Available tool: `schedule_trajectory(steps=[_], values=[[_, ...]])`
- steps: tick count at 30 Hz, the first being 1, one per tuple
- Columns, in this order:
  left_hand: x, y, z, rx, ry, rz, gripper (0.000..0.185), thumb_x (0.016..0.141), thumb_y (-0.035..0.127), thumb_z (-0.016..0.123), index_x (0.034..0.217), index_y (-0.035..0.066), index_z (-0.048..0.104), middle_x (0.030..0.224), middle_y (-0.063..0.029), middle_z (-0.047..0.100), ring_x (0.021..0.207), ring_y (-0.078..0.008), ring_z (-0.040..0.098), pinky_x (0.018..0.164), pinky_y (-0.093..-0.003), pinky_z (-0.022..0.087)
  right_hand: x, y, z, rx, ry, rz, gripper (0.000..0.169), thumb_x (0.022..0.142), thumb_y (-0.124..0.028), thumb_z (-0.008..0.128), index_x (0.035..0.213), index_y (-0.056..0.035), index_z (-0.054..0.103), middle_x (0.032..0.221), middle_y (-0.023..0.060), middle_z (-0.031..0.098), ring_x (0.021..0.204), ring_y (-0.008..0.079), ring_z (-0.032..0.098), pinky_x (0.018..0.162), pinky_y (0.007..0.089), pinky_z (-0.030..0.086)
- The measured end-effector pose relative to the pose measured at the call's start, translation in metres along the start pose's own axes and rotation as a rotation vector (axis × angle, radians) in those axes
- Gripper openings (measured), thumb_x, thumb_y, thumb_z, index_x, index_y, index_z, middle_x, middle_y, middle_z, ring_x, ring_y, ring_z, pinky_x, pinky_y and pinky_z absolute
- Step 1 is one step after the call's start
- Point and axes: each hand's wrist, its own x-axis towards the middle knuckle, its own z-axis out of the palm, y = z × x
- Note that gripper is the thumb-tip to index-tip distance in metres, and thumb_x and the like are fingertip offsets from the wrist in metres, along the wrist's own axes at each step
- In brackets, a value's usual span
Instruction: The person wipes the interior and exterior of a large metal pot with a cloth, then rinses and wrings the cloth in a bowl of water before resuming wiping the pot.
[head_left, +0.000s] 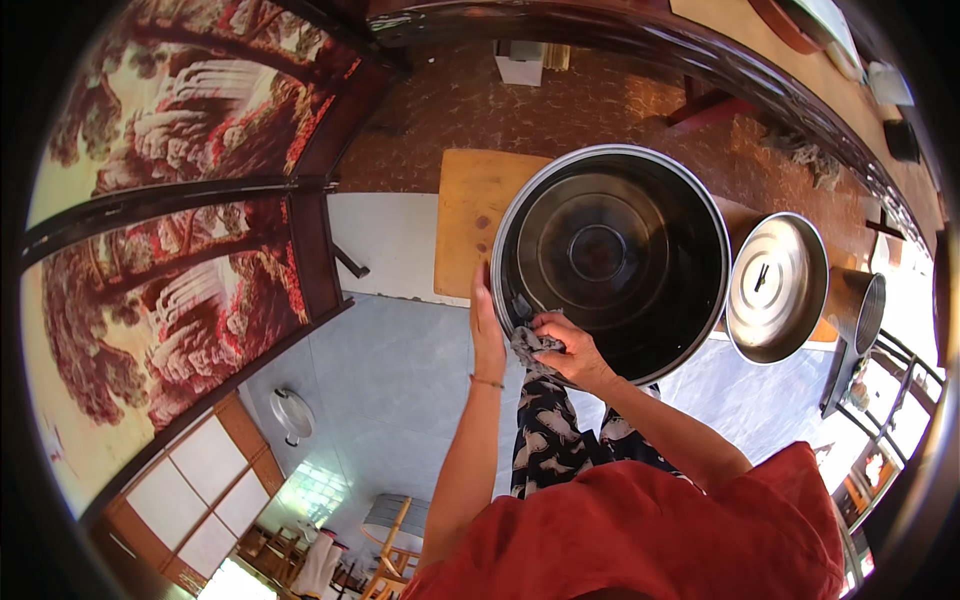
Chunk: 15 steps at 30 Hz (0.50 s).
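A large, deep metal pot (600, 202) stands in front of me, its dark inside facing up. Flat against the pot's outer left side rests my left hand (488, 322), fingers extended, a thin band around the wrist. At the near left rim, my right hand (574, 349) grips a crumpled grey cloth (534, 346), part of which lies over the rim. A wooden board (480, 225) shows to the left of the pot. To the right leans a round metal lid (776, 289) with a dark handle in its middle.
Beyond the lid is a smaller metal pot (862, 311). Glossy cabinets with landscape pictures (217, 300) stand at left. A two-handled pan (292, 416) sits on the grey floor (375, 375). Behind me is a wooden chair (391, 562). A dark, shiny curved edge (637, 45) runs along the far side.
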Motion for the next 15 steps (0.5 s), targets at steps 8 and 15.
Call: schedule_trajectory(steps=[8, 15], values=[[0.045, 0.000, 0.009, 0.243, -0.044, 0.078, 0.042, 0.095, 0.029, 0.033, 0.120, -0.003, 0.043, 0.115, -0.0100, 0.050, 0.106, -0.0184, 0.044, 0.093, -0.0272, 0.032, 0.120, 0.017, 0.005, 0.753, 0.535, 0.159, 0.020, 0.071, 0.005, 0.055, 0.090, -0.0024, 0.056, 0.082, 0.0063, 0.059, 0.075, 0.0180, 0.057, 0.066, 0.0282, 0.046], [0.050, -0.008, 0.003, 0.473, -0.032, 0.202, 0.037, 0.094, 0.025, 0.035, 0.115, -0.003, 0.045, 0.105, -0.0113, 0.053, 0.096, -0.0198, 0.047, 0.087, -0.0282, 0.036, 0.161, 0.012, -0.045, 1.132, 0.917, 0.062, 0.020, 0.079, -0.001, 0.053, 0.099, -0.0047, 0.052, 0.088, 0.0063, 0.056, 0.079, 0.0153, 0.054, 0.071, 0.0306, 0.045]])
